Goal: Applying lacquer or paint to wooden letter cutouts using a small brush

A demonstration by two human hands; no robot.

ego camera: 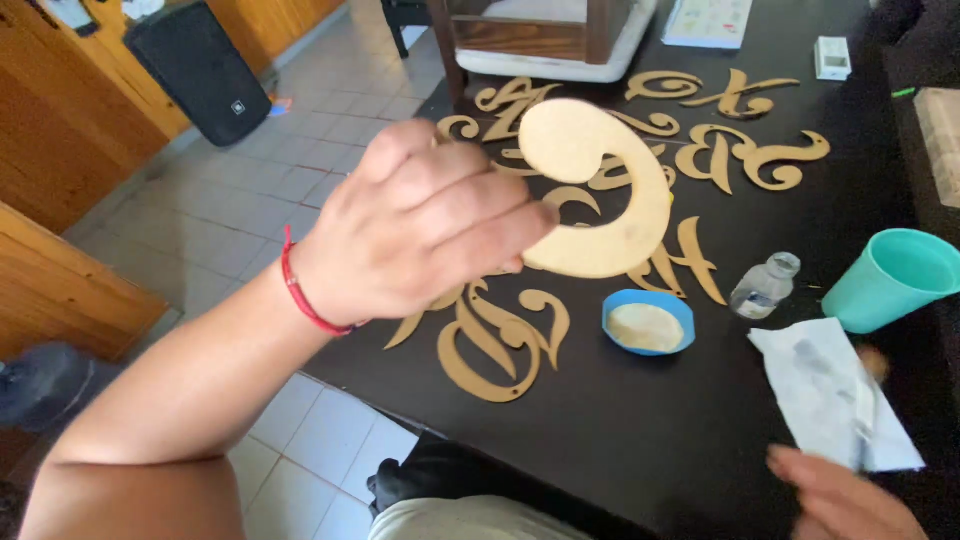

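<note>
Left hand [420,225] gripping tan cutout [610,190] — black table [640,440]

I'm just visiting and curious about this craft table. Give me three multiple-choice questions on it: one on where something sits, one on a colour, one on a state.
1. Where is the small blue bowl?
A. on the dark table
B. on the tiled floor
C. in the right hand

2. What colour is the cup at the right edge?
A. red
B. teal
C. yellow

3. What is the left hand doing?
A. lying flat on the table
B. holding a curved wooden cutout up off the table
C. gripping the small clear bottle

Answers: 1 A, the bowl stands on the table beside the wooden letters. 2 B, it is plainly teal. 3 B, the fingers pinch the cutout in the air.
</note>
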